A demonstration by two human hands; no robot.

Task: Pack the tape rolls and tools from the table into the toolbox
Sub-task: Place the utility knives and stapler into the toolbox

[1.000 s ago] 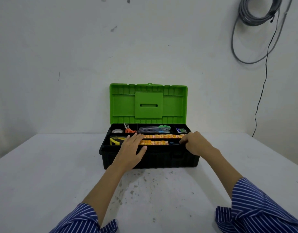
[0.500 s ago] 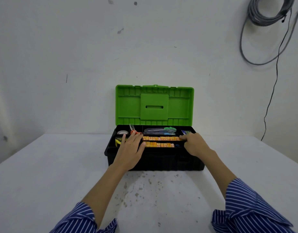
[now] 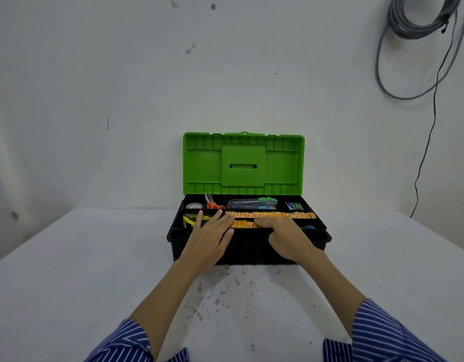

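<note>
1. Nearest the camera, two blue-and-white striped sleeves [image 3: 387,335] frame the bottom edge, with bare forearms reaching forward over the table.
2. The white table [image 3: 68,283] is matte and scuffed, with a scatter of dark specks and stains just in front of the toolbox.
3. The left hand [image 3: 208,237] lies flat with fingers straight and slightly spread, fingertips over the front left of the tray; it grips nothing.
4. The right hand [image 3: 283,235] rests on the tray's front edge with fingers bent downward at the orange strips; whether it pinches anything cannot be told.
5. The black toolbox [image 3: 251,253] stands mid-table, its green lid [image 3: 243,164] upright and open towards the wall.
6. In the tray, a yellow tape measure [image 3: 190,220] sits front left; two rows of orange labelled strips [image 3: 278,215] run across the middle.
7. In the rear compartments lie a pale tape roll [image 3: 194,205], orange-handled pliers [image 3: 212,203], a clear utility knife [image 3: 251,202] with green parts, and a small blue-white packet [image 3: 293,205].
8. Behind, a plain white wall [image 3: 95,87] shows small marks and smudges.
9. At top right a coiled grey cable [image 3: 419,19] hangs on the wall, and a thin black wire [image 3: 432,121] trails down from it.
</note>
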